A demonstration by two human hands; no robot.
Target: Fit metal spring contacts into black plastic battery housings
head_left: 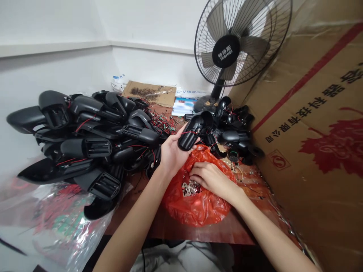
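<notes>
My left hand [172, 153] is wrapped round a black plastic housing [188, 138], which is tilted, with its hollow side up and a red wire across it. Below it, a red plastic bag [208, 211] lies open on the brown table [133, 215], with small metal parts [191, 188] inside. My right hand [205, 175] reaches into the bag's opening, fingers bent and close together at the edge of the metal parts. Whatever its fingertips hold, if anything, is too small to make out.
Many black housings [98, 147] are piled at the left, beside a clear bag [65, 226] of wires and green boards. More housings [234, 136] lie at the right. A fan [226, 51] stands behind, and a large cardboard box [314, 158] walls the right side.
</notes>
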